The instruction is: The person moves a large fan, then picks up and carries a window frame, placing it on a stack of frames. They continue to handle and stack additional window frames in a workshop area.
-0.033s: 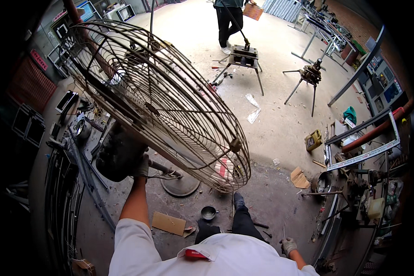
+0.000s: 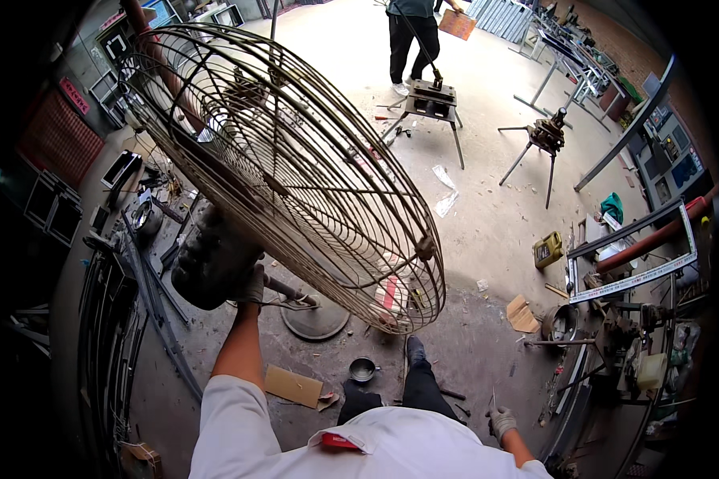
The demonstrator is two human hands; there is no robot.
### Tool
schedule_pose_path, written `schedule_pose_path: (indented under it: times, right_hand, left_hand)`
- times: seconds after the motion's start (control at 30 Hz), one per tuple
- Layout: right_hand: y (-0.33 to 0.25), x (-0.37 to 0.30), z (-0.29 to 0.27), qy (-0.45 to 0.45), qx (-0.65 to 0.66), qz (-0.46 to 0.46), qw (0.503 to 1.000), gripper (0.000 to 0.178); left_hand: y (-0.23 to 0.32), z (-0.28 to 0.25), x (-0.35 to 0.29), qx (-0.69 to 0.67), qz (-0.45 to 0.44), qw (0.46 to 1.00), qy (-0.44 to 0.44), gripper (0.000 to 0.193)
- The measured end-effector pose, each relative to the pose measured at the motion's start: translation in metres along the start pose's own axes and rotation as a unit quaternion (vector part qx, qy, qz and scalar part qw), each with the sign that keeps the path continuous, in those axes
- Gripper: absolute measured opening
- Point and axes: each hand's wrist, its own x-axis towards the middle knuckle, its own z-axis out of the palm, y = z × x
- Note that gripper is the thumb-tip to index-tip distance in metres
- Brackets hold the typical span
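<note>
A large pedestal fan with a rusty wire cage point(image 2: 295, 180) fills the left and middle of the view, its face tilted upward. Behind the cage sits the fan's dark motor housing point(image 2: 208, 263). My left hand point(image 2: 252, 285), in a grey glove, is closed against the housing's lower side by the pole; its fingertips are partly hidden. The fan's round base point(image 2: 315, 319) rests on the floor. Low at my right side, my gloved right hand point(image 2: 502, 421) is closed around a thin metal tool point(image 2: 494, 397), whose kind I cannot make out.
A metal pan point(image 2: 362, 369) and a cardboard piece point(image 2: 293, 386) lie near my feet. Long metal bars point(image 2: 156, 307) line the left. A yellow jug point(image 2: 547, 250) and a workbench with clamps point(image 2: 615, 331) are at right. Machines on legs point(image 2: 431, 100) and a person point(image 2: 413, 40) stand ahead.
The view has shifted slightly, so the fan and background sit a little differently in it. My left hand stays at the fan's housing, and my right hand stays low with the thin tool.
</note>
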Motion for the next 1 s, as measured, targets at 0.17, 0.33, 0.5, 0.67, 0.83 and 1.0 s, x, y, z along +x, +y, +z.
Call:
schedule_pose_path:
  times: [0.17,0.33,0.5,0.67,0.83,1.0]
  right_hand:
    - [-0.106,0.004,0.003,0.006,0.013,-0.104,0.994,0.02]
    - [-0.142,0.004,0.012,-0.022,0.012,-0.155,0.988,0.023]
    - [-0.092,0.007,-0.011,0.012,-0.018,-0.093,0.995,0.025]
    - [-0.029,0.002,-0.02,0.027,-0.035,-0.005,0.999,0.026]
    - [0.001,-0.005,-0.019,0.038,-0.029,0.006,0.999,0.029]
    - [-0.038,-0.001,0.004,0.015,-0.047,-0.051,0.998,0.032]
  left_hand:
    - [-0.061,-0.022,0.006,0.102,-0.042,0.993,0.046,0.01]
    - [-0.103,-0.064,0.042,0.15,-0.053,0.984,0.085,0.021]
    - [-0.109,0.0,0.034,-0.611,-0.024,0.784,0.105,0.037]
    - [-0.085,0.008,0.014,-0.011,0.012,0.991,0.136,0.037]
    - [-0.072,0.002,0.016,0.095,-0.105,0.988,0.057,0.026]
    - [-0.095,-0.041,0.035,0.115,-0.085,0.989,0.036,0.032]
